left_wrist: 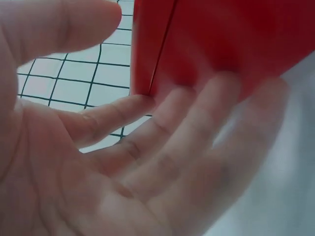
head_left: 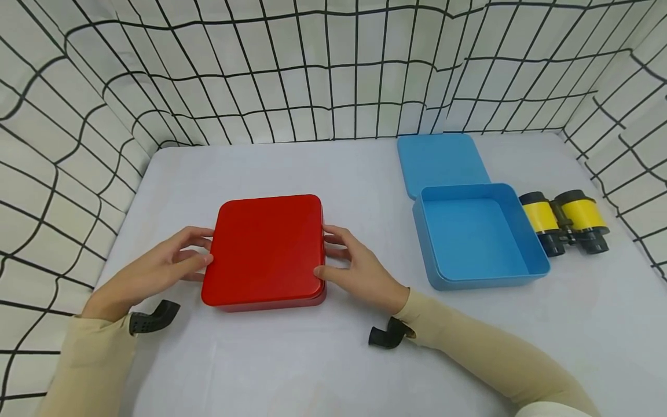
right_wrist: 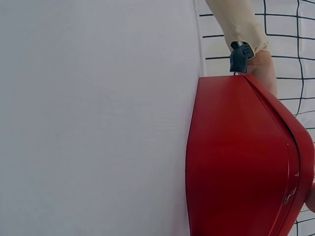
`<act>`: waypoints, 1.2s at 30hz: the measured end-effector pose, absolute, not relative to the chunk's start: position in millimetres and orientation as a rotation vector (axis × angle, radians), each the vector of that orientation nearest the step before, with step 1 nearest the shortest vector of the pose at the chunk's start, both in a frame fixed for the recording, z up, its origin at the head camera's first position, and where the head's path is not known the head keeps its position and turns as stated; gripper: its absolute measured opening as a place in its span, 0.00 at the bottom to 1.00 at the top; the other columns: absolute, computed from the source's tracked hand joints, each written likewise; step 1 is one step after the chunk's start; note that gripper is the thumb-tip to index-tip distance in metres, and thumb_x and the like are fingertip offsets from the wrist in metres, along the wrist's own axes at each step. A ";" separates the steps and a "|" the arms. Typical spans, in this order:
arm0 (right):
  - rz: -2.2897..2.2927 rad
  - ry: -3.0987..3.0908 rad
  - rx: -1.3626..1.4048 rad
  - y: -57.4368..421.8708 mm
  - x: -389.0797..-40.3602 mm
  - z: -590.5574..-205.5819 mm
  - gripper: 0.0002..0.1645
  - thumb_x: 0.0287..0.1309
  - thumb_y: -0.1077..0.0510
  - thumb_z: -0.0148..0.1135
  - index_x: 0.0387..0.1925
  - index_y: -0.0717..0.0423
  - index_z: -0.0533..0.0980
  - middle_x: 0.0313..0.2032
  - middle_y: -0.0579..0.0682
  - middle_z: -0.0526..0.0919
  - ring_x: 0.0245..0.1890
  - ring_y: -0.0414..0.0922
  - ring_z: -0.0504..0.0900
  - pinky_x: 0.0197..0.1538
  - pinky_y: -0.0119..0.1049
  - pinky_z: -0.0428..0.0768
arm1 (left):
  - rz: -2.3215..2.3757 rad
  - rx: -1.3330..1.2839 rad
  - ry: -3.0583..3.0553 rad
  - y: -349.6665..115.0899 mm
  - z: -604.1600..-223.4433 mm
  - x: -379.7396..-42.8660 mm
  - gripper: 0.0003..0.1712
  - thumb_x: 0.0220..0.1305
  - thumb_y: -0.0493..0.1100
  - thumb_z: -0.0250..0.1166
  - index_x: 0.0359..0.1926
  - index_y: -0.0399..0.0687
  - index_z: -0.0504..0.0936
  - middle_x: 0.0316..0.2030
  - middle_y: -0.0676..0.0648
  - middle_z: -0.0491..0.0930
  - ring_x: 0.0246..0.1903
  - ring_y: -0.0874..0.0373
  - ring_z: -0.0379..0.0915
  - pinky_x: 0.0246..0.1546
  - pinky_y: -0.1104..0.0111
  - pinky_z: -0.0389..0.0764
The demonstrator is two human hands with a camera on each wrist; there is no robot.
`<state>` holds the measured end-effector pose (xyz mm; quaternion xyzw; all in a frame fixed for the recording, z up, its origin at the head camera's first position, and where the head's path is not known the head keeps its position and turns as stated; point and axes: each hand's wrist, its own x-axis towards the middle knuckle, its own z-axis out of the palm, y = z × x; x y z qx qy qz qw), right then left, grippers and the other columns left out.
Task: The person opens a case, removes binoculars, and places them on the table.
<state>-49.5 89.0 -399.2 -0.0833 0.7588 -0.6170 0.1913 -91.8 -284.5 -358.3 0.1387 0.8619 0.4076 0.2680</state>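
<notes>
1. Bracing the red box (head_left: 263, 255) from both sides looks like the step in hand. In the head view it lies closed on the counter (head_left: 271, 370), between the hands. The left hand (head_left: 158, 269) is loose, touching its left side without gripping; the right hand (head_left: 362, 269) lies along the right side, thumb over the lid's edge, and whether it grips I cannot tell. Even pressure from both sides should serve best, since the smooth faces may slip. Only this view shows the blue box (head_left: 490, 284), open, with the binoculars (head_left: 565, 223) just beside it.

2. The left wrist view shows what the head view hides: the thumb (left_wrist: 69, 24) stands off the red box, fingers spread with their tips at its wall, near the seam (left_wrist: 163, 49). Pressing above that seam should favour the lid; below it, the whole box.

3. The right wrist view shows the near wall broadly, plus a small pale mark (right_wrist: 290, 197) by the seam. The right hand barely shows there.
</notes>
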 end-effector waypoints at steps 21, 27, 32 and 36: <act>-1.843 2.021 -0.093 87.1 -63.4 -398.8 0.30 0.66 0.56 0.64 0.67 0.48 0.66 0.58 0.53 0.75 0.47 0.47 0.83 0.48 0.40 0.87 | 1.226 0.123 2.342 -280.3 -367.0 -107.7 0.34 0.76 0.54 0.59 0.72 0.44 0.60 0.52 0.49 0.78 0.42 0.61 0.85 0.42 0.65 0.90; -1.886 1.937 -0.082 89.4 -65.0 -397.8 0.29 0.66 0.58 0.63 0.66 0.50 0.65 0.55 0.55 0.75 0.43 0.46 0.84 0.51 0.42 0.88 | 1.275 0.134 2.299 -282.8 -366.0 -107.1 0.30 0.75 0.51 0.62 0.69 0.48 0.63 0.49 0.52 0.79 0.42 0.56 0.87 0.43 0.63 0.90; -1.887 1.916 -0.062 90.5 -66.8 -397.0 0.28 0.67 0.59 0.63 0.66 0.51 0.67 0.55 0.54 0.75 0.42 0.45 0.85 0.51 0.40 0.88 | 1.271 0.105 2.281 -284.1 -365.8 -108.4 0.32 0.73 0.52 0.65 0.70 0.49 0.63 0.48 0.52 0.81 0.41 0.53 0.87 0.43 0.63 0.90; -1.882 1.911 -0.036 92.1 -68.8 -397.1 0.28 0.65 0.60 0.65 0.65 0.52 0.69 0.54 0.54 0.77 0.44 0.45 0.85 0.53 0.41 0.88 | 1.241 0.081 2.293 -282.4 -366.2 -110.9 0.35 0.72 0.53 0.66 0.71 0.48 0.62 0.49 0.50 0.81 0.41 0.53 0.87 0.43 0.63 0.90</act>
